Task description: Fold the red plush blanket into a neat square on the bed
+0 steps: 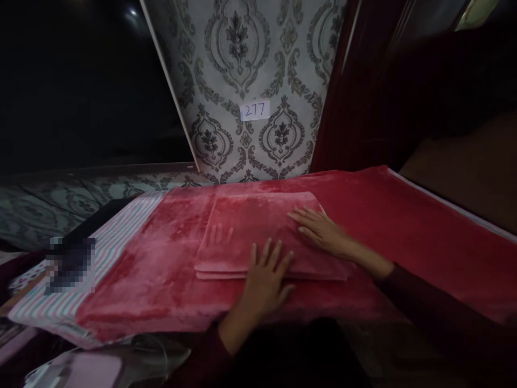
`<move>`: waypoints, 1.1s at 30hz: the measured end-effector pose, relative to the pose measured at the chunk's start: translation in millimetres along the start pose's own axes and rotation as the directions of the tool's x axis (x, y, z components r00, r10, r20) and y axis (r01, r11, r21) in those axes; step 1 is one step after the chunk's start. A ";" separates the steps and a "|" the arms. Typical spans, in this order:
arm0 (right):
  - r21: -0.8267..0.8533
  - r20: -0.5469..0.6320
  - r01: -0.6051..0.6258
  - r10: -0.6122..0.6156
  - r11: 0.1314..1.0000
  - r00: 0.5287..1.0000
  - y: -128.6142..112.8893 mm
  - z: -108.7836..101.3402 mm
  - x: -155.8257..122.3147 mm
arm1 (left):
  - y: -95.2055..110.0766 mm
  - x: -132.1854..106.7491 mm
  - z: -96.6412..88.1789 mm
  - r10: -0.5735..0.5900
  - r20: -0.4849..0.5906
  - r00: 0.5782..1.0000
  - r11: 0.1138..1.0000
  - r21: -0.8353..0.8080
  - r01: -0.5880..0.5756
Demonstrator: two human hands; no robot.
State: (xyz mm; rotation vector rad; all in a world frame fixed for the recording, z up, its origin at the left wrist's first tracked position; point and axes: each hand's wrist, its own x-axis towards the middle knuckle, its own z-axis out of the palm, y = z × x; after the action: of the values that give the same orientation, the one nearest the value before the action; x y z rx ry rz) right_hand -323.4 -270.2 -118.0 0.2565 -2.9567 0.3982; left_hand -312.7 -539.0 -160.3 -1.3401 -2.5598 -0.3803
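Head view, and here we are with both palms down on the cloth [254, 215], a folded pink piece lying on top of the red spread [407, 237]! The cloth runs longer from side to side, it seems, with two layers stacked along its near edge. And look where the hands sit: the left hand [266, 277] comes straight in over the cloth's near edge, right of its middle, fingers pointing to the far side, thumb out to the right. Its wrist is off the cloth, on the near side. The right hand [321, 230] slants in from the cloth's right, fingers aimed left along the long axis, and it lies farther from the near edge than its partner. So the right end of the cloth has both hands close by; the left end lies well apart from either, with pale finger-shaped marks near it. Grip check: both hands are spread and flat, nothing pinched in either; how hard they press, I cannot tell. Around the cloth: stripes [131, 229] off to its left, a card [254, 110] marked 277 up beyond its far edge, a dark screen [81, 81] beyond and left.
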 end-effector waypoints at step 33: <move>0.259 -0.054 -0.127 0.146 0.958 0.988 65.5 9.4 45.2 | 83.4 47.4 28.0 0.088 0.002 0.996 0.995 0.052 -0.088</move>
State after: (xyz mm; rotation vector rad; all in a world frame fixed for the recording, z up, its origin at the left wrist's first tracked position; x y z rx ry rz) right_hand -380.9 -217.3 -135.7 0.0629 -2.8564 0.7906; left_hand -272.4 -447.6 -161.5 -1.4280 -2.4822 -0.2965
